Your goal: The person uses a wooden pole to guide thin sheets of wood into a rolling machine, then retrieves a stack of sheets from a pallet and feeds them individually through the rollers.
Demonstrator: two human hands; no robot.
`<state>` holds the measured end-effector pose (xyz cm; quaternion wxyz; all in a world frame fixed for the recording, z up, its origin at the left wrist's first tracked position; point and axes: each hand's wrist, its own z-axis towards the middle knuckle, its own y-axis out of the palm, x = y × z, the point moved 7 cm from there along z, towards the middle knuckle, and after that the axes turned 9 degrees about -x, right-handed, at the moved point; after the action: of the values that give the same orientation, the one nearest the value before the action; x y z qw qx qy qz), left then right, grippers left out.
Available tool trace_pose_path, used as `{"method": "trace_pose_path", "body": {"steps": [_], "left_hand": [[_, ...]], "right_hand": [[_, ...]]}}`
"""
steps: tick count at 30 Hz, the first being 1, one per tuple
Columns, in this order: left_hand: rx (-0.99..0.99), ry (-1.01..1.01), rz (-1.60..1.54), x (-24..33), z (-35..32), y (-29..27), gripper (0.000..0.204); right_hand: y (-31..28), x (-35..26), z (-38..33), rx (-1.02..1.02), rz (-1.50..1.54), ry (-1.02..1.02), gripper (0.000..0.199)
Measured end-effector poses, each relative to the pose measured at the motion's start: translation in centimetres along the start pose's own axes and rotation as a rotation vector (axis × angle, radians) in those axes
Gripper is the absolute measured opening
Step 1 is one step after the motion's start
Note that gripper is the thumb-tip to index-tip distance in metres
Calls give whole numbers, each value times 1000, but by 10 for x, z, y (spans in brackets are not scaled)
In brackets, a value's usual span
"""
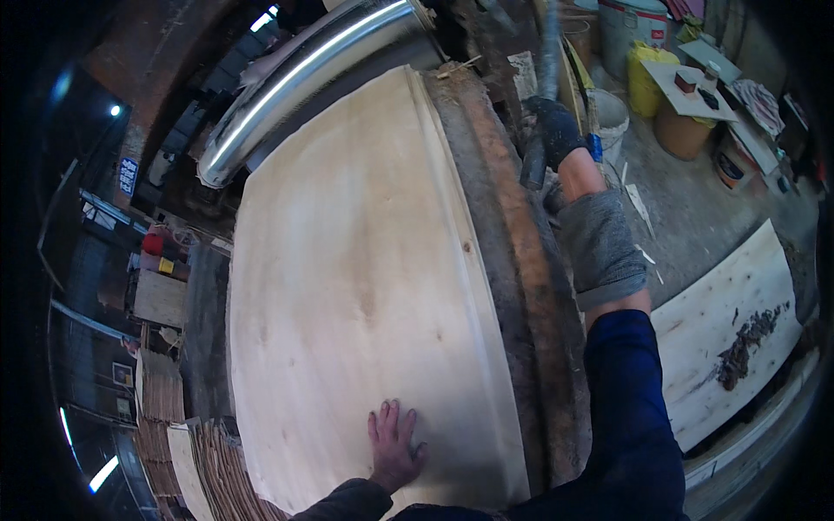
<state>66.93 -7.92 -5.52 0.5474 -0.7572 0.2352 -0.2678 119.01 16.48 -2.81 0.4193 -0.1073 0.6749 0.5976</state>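
My left hand is bare and lies flat, fingers spread, on the near end of a large pale wood veneer sheet, which tops a thick stack. My right arm, in a blue sleeve with a grey knit cuff, reaches forward along the stack's dark, rough side. It ends in a black glove, my right hand, which looks closed around a grey pole standing beside the stack.
A shiny metal roller lies across the far end of the sheet. Another pale board with dark debris lies on the floor at the right. Buckets and clutter stand beyond. Stacked veneer strips sit at the lower left.
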Motion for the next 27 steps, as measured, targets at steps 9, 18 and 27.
{"method": "trace_pose_path", "body": {"steps": [9,18,27], "left_hand": [[23,45,-1,6,-8,-10,65],[245,130,-100,6,-13,-33,58],[-158,428,-1355,5,-143,-70,51]], "right_hand": [[20,41,-51,-34,-157,149,17],[108,4,-284,-350,-86,110,29],[350,34,-531,-506,-439,72,42]]}}
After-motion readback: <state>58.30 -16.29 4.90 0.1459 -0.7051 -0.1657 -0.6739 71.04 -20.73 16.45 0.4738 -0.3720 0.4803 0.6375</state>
